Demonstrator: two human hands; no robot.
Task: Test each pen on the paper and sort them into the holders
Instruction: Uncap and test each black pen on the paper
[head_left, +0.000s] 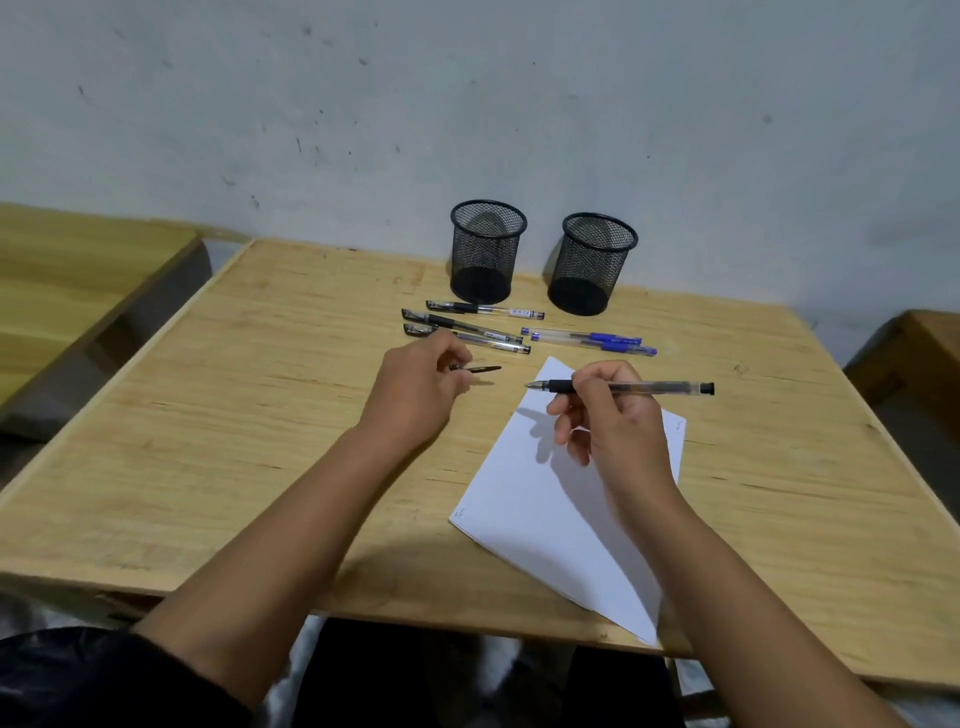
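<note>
Pen (631, 387), uncapped, is gripped by the right hand (618, 415); its cap (475, 368) by the left hand (415, 389). Both holders (487, 252) are seen empty; five pens (485, 310) are left untested on the table (260, 415).

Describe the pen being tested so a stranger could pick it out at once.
Start at the white paper on the wooden table. Above its far corner, the right hand holds a black pen. Unlike the others, it is uncapped and off the table.

Plain study room or classroom, by the look of the furnishings: bare wooden desk (260, 415) pushed against a scuffed, pale painted wall (467, 104), similar wooden desks (78, 270) close on either side, two black mesh pen holders (487, 252), loose gel pens (483, 310), one white sheet of paper (535, 509).
</note>
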